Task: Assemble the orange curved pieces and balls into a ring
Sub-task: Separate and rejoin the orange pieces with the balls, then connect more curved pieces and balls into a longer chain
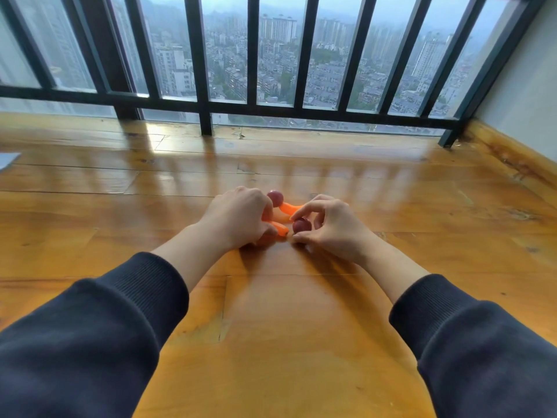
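Note:
On the wooden floor (286, 312), my left hand (238, 218) is closed over an orange curved piece (279, 228) whose free end pokes out toward the right. A dark red ball (275, 196) sits just beyond that hand, joined to a second orange curved piece (287, 208) that runs right. My right hand (328, 227) pinches another dark red ball (301, 225) between thumb and fingers, its forefinger touching the second orange piece. The ball lies a short gap from the left piece's free end. Parts under my left palm are hidden.
A black metal railing (205, 70) with glass behind it runs along the far edge of the floor, above a city view. A white wall (524, 95) with a wooden skirting stands at the right. A pale sheet corner (7, 159) lies at far left.

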Demonstrator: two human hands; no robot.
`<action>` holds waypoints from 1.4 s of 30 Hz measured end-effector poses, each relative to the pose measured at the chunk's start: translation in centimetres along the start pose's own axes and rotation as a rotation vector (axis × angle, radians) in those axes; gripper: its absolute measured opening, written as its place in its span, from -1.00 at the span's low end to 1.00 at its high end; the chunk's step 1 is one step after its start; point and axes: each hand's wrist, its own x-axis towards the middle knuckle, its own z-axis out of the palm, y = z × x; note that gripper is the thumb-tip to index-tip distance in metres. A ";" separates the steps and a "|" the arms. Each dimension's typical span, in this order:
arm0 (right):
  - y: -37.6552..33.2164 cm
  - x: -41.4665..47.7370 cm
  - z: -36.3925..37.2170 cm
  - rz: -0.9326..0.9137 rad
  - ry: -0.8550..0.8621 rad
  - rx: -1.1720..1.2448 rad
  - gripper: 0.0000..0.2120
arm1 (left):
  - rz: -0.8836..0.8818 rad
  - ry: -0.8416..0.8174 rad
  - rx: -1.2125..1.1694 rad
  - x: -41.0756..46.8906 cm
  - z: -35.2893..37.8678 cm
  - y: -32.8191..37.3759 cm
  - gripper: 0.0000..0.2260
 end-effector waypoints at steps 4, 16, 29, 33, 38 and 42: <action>0.0 -0.1 0.0 0.018 -0.025 0.000 -0.73 | -0.014 -0.006 -0.047 -0.1 0.1 -0.1 -0.66; -1.1 -0.2 0.2 -0.043 0.039 -0.012 -0.80 | -0.082 0.014 -0.078 -0.1 0.6 -0.2 -0.67; -1.1 -0.2 0.6 -0.067 0.051 -0.037 -0.75 | -0.096 -0.008 -0.113 -0.1 0.2 -0.3 -0.77; -1.3 0.0 0.5 -0.035 0.070 0.018 -0.86 | -0.084 0.000 -0.133 -0.2 0.3 -0.4 -0.71; -0.9 0.8 0.0 -0.017 0.227 -0.049 -0.89 | -0.081 0.099 -0.170 0.1 0.2 -0.7 -0.84; -0.5 1.6 -0.4 -0.002 0.249 -0.107 -0.83 | -0.044 0.234 -0.193 0.6 0.2 -0.8 -0.91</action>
